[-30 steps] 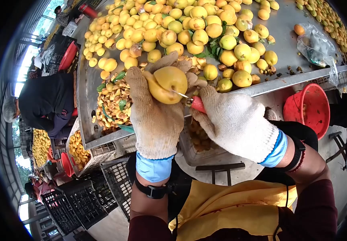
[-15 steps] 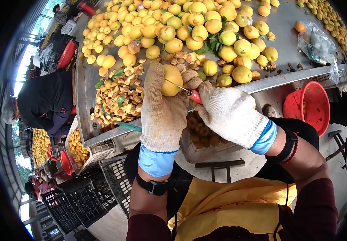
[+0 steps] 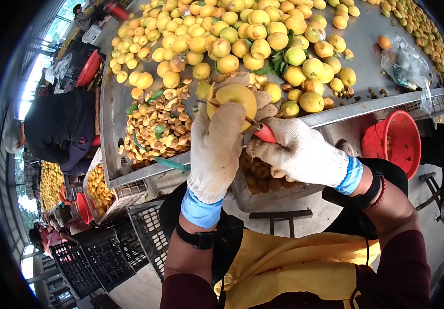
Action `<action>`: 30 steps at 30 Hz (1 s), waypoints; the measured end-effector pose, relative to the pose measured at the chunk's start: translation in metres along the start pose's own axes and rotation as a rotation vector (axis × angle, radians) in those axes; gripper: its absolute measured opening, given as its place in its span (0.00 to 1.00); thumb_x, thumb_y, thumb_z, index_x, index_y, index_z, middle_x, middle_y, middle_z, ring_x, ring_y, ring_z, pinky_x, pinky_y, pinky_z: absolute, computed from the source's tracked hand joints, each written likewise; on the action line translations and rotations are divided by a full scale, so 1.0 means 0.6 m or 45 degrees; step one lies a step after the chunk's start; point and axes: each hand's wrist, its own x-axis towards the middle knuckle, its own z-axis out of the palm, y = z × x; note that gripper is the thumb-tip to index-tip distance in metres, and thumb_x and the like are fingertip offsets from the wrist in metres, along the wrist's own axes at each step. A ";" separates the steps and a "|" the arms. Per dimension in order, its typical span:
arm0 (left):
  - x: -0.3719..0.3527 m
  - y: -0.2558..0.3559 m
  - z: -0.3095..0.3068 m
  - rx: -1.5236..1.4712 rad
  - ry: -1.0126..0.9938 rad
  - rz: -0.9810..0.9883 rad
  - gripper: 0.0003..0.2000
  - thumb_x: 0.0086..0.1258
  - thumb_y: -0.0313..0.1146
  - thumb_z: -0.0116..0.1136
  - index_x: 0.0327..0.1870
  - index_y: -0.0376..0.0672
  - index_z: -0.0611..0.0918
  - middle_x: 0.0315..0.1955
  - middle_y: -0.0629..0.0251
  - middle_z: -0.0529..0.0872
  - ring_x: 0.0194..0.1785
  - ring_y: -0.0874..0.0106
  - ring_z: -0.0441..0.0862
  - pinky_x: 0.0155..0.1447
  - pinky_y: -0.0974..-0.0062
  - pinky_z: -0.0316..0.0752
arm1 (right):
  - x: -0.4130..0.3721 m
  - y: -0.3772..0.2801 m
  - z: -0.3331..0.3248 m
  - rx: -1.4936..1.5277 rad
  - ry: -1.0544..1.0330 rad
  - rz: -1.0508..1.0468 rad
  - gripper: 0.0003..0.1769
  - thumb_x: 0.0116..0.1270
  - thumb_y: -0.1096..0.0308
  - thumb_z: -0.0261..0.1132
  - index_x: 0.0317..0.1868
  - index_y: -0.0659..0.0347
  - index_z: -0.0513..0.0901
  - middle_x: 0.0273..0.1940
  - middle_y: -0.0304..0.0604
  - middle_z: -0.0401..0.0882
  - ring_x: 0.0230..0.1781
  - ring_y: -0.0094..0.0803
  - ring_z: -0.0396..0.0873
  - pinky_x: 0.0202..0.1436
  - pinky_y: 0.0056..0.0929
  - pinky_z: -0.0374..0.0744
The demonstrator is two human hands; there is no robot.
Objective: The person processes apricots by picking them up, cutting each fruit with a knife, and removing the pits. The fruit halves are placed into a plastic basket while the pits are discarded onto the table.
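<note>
My left hand (image 3: 217, 149), in a stained white glove, is wrapped round a yellow fruit (image 3: 236, 99) above the front edge of the metal table (image 3: 345, 107). Closed round the red handle of a knife (image 3: 265, 134) is my right hand (image 3: 304, 152), also gloved. The knife's thin blade passes across the fruit, and its tip sticks out at the left. Behind the fruit lie whole yellow fruits (image 3: 259, 48). A heap of cut pieces (image 3: 160, 123) is left of my left hand.
Below the table edge stands a crate (image 3: 263, 193) of cut fruit. A red basin (image 3: 394, 144) is at the right, a plastic bag (image 3: 404, 62) on the table's right side. Another person (image 3: 60, 126) bends over at the left, near black crates (image 3: 103, 252).
The fruit has turned in my left hand and moved slightly right. The knife now crosses it with its tip out at the left. My right hand has shifted slightly right and down.
</note>
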 end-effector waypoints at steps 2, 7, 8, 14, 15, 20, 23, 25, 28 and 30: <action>-0.002 0.000 -0.009 0.236 -0.093 0.088 0.29 0.82 0.41 0.55 0.75 0.29 0.68 0.60 0.45 0.84 0.62 0.54 0.84 0.69 0.54 0.80 | -0.007 -0.020 -0.018 0.489 -0.321 0.399 0.19 0.76 0.51 0.67 0.46 0.61 0.84 0.29 0.45 0.85 0.28 0.35 0.88 0.30 0.33 0.85; 0.008 0.028 -0.021 -0.579 0.070 0.027 0.25 0.80 0.32 0.53 0.74 0.30 0.68 0.59 0.49 0.83 0.58 0.55 0.86 0.66 0.55 0.82 | -0.016 0.020 -0.061 0.166 -0.234 0.020 0.16 0.77 0.55 0.66 0.49 0.62 0.83 0.30 0.35 0.83 0.24 0.22 0.83 0.27 0.22 0.81; 0.012 0.030 -0.027 -0.578 0.080 0.038 0.25 0.80 0.32 0.53 0.74 0.30 0.68 0.59 0.49 0.83 0.58 0.55 0.86 0.66 0.55 0.82 | -0.020 0.036 -0.073 0.351 -0.137 -0.064 0.15 0.76 0.58 0.67 0.51 0.63 0.83 0.30 0.34 0.83 0.23 0.22 0.81 0.25 0.21 0.80; 0.011 -0.008 0.019 0.749 0.350 0.404 0.34 0.68 0.28 0.68 0.75 0.34 0.69 0.56 0.51 0.85 0.57 0.62 0.87 0.61 0.69 0.83 | 0.008 -0.042 -0.072 0.287 0.196 0.154 0.27 0.67 0.51 0.74 0.57 0.63 0.82 0.32 0.38 0.82 0.24 0.18 0.76 0.23 0.19 0.72; 0.001 0.004 0.037 0.907 0.304 0.403 0.37 0.65 0.31 0.71 0.76 0.35 0.69 0.61 0.45 0.83 0.63 0.56 0.86 0.63 0.66 0.82 | 0.015 -0.047 -0.063 0.298 0.175 0.162 0.27 0.68 0.50 0.74 0.57 0.62 0.82 0.32 0.37 0.82 0.22 0.18 0.75 0.22 0.19 0.72; 0.004 0.017 0.035 0.517 0.129 0.181 0.31 0.69 0.27 0.66 0.74 0.36 0.72 0.59 0.51 0.84 0.62 0.63 0.85 0.64 0.67 0.81 | 0.038 -0.032 -0.051 0.730 0.011 0.237 0.26 0.70 0.49 0.72 0.57 0.61 0.82 0.30 0.35 0.80 0.16 0.17 0.70 0.18 0.19 0.70; -0.004 0.034 0.032 0.061 0.076 -0.043 0.26 0.72 0.22 0.59 0.72 0.36 0.73 0.57 0.57 0.84 0.60 0.68 0.84 0.64 0.69 0.81 | 0.044 -0.009 -0.045 0.971 -0.004 0.271 0.21 0.75 0.53 0.67 0.56 0.60 0.81 0.28 0.33 0.78 0.12 0.15 0.67 0.13 0.17 0.68; -0.005 0.019 0.016 -0.148 0.070 -0.094 0.23 0.75 0.19 0.52 0.71 0.34 0.74 0.58 0.58 0.83 0.60 0.67 0.84 0.65 0.66 0.83 | 0.042 -0.001 -0.043 1.019 0.000 0.311 0.20 0.76 0.52 0.67 0.56 0.60 0.81 0.26 0.33 0.76 0.12 0.15 0.67 0.13 0.17 0.67; -0.012 0.029 0.011 -0.642 0.118 -0.185 0.22 0.75 0.20 0.51 0.70 0.31 0.73 0.58 0.55 0.83 0.58 0.66 0.86 0.64 0.64 0.85 | 0.034 0.017 -0.039 1.162 -0.055 0.354 0.20 0.77 0.51 0.65 0.55 0.60 0.81 0.23 0.32 0.73 0.11 0.16 0.66 0.13 0.18 0.65; -0.020 0.029 -0.011 -0.722 0.095 -0.211 0.21 0.76 0.21 0.50 0.70 0.29 0.73 0.59 0.54 0.83 0.56 0.64 0.87 0.62 0.63 0.86 | 0.031 0.021 -0.039 1.252 -0.114 0.347 0.20 0.78 0.50 0.64 0.54 0.60 0.81 0.21 0.31 0.72 0.11 0.17 0.65 0.13 0.18 0.64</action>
